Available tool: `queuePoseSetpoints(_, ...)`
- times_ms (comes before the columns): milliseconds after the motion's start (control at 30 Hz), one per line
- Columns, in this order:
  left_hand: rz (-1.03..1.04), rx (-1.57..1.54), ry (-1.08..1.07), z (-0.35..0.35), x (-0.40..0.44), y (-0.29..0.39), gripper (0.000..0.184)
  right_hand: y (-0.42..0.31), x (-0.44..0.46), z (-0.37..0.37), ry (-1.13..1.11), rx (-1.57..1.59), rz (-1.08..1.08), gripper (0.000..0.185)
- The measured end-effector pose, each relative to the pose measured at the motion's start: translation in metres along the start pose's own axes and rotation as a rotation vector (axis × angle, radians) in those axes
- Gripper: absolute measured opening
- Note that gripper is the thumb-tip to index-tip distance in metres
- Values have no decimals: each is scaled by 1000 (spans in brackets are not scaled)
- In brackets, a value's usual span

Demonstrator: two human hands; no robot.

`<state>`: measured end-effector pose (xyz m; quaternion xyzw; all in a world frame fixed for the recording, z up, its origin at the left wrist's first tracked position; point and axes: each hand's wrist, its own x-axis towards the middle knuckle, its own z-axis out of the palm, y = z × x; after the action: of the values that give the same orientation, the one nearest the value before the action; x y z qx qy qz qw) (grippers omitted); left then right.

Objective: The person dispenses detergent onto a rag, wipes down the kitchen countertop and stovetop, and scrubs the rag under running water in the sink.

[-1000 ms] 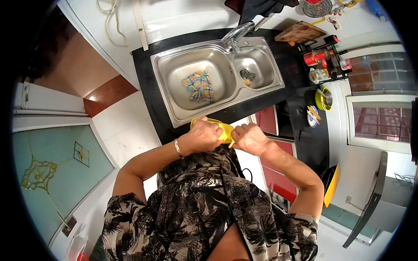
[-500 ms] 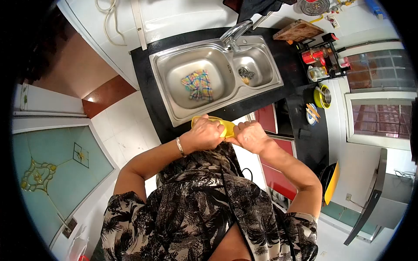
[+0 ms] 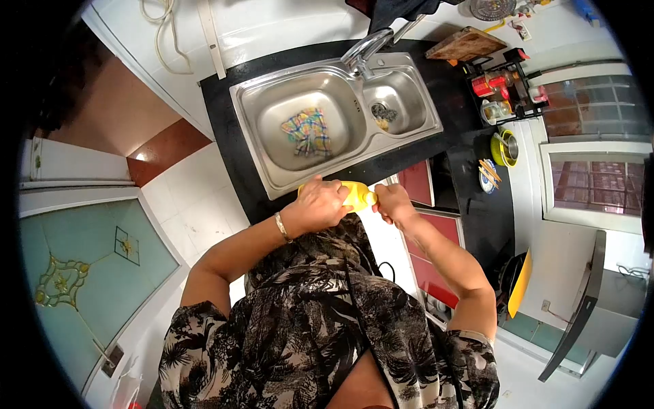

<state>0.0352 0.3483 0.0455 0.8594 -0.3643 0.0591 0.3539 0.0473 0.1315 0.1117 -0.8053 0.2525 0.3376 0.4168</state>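
My left hand (image 3: 319, 206) is wrapped round a yellow plastic bottle (image 3: 355, 195) held on its side in front of the sink's near edge. The bottle's pale neck end (image 3: 370, 198) points to the right. Close beside that end is my right hand (image 3: 394, 203), its fingers curled closed; what they hold, if anything, is hidden. In the large basin of the steel sink (image 3: 246, 129) lies a checked cloth (image 3: 310, 132). A dark scouring pad (image 3: 385, 112) and a small yellowish piece sit in the small basin.
The faucet (image 3: 368, 49) rises behind the basins. To the right along the black counter (image 3: 487, 221) are a cutting board (image 3: 466, 45), a rack with jars (image 3: 504, 88), a green bowl (image 3: 504, 148) and a plate with wooden sticks (image 3: 488, 177). Red cabinet fronts (image 3: 417, 184) are below.
My right hand has come off the bottle's neck and shifted slightly right, so the pale neck end now shows. The left hand still grips the bottle, which has turned a little.
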Motion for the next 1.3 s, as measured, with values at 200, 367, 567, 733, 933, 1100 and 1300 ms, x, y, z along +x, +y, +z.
queuePoseSetpoints(200,-15,-6,-5,-5,1,1,33,32,-26,-3,-80,262,-45,51)
queuePoseSetpoints(367,15,-22,48,-6,4,-7,33,9,-34,-3,513,-946,-1044,34)
queuePoseSetpoints(567,-2,4,31,-7,6,-4,34,17,-23,13,459,-1020,-786,36)
queuePoseSetpoints(733,7,-16,-44,-7,2,2,34,3,-24,-3,71,-190,-62,49)
queuePoseSetpoints(933,26,-11,7,-9,7,-6,35,4,-38,-11,323,-1018,-1047,31)
queuePoseSetpoints(1100,36,-9,-18,-7,6,-9,36,7,-24,7,317,-980,-745,36)
queuePoseSetpoints(1300,18,7,-7,-7,5,-8,35,29,-6,34,328,-419,-479,48)
